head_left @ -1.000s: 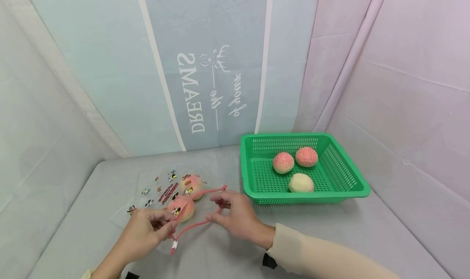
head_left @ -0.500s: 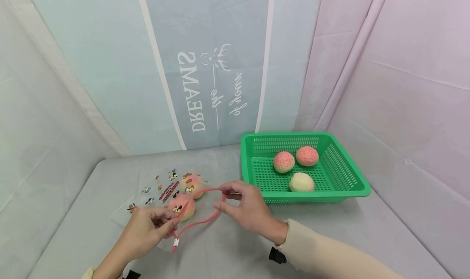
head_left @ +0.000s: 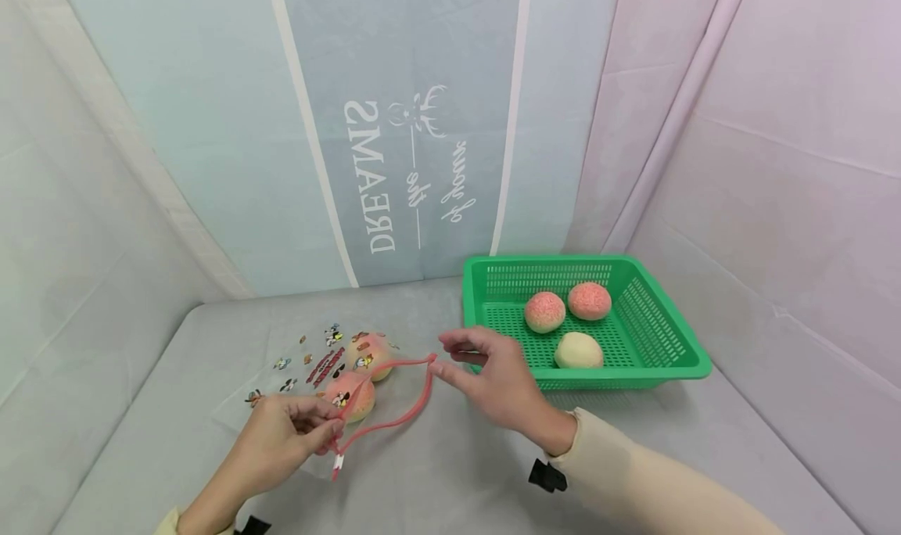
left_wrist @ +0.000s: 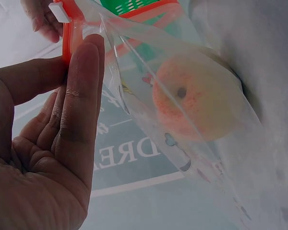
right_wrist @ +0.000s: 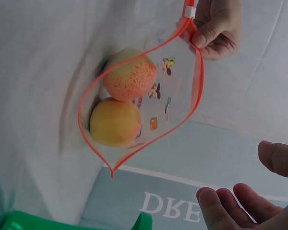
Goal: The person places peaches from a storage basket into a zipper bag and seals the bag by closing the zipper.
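Observation:
My left hand [head_left: 281, 445] pinches the red zip edge of a clear zip bag [head_left: 324, 369] with cartoon prints, close to its white slider [head_left: 339, 461]. The bag lies on the table with its mouth gaping. Two pink-and-yellow peaches [right_wrist: 130, 79] sit inside, seen through the mouth in the right wrist view. Just right of the bag's far corner, my right hand [head_left: 496, 378] is held with thumb and fingers apart, gripping nothing. Behind that hand stands a green basket [head_left: 619, 373], its near left corner partly covered.
Inside the basket lie two pink peaches [head_left: 544, 312] and a pale yellow one [head_left: 579, 350]. A grey cloth covers the table [head_left: 415, 496]. Cloth walls enclose the back and both sides, the back one [head_left: 450, 50] bearing mirrored white lettering.
The right hand has let go of the bag's red edge and moved right, its thumb and fingers now apart. The bag's mouth has been drawn wider. My left hand keeps its pinch.

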### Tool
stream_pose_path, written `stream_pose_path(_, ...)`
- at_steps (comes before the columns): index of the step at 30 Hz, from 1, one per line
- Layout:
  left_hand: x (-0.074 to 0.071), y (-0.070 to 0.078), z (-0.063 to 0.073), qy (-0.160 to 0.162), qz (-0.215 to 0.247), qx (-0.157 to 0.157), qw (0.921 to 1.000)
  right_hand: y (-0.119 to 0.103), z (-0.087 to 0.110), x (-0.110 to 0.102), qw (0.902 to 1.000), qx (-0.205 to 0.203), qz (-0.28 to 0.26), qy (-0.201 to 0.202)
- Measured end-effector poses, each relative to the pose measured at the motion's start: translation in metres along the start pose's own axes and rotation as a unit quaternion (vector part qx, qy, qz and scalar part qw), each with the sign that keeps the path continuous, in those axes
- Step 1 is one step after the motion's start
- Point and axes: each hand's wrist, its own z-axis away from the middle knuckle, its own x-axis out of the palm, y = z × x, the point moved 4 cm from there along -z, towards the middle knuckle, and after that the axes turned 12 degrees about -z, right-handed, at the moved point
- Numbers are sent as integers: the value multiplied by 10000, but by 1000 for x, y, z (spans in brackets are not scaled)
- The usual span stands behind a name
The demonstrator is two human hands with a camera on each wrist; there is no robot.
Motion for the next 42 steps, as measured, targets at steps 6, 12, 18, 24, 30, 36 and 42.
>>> stream_pose_path(6, 0, -1, 0, -77, 17, 23, 10000, -3, -7, -16, 9998, -1, 140, 156)
stream_pose_path(12, -1, 0, 0, -61, 18, 110, 9999, -10, -17, -36, 9989, 92, 367, 262)
stream_pose_path(18, -1, 2, 0, -47, 14, 218, 9997, -17, -30, -59, 9976, 146, 547, 394)
stream_pose_path(24, -1, 2, 0, -136, 23, 178, 9997, -17, -43, -80, 9960, 328, 739, 382)
stream_pose_path(30, 0, 0, 0, -169, 5, 155, 9997, -14, -54, -96, 9937, 478, 961, 320)
stream_pose_path(36, 2, -2, 1, -142, -18, 227, 9996, -10, -67, -115, 9906, 590, 1205, 251)
stream_pose_path(42, 3, -2, 1, -99, -65, 295, 9995, 3, -81, -135, 9881, 776, 1322, 100)
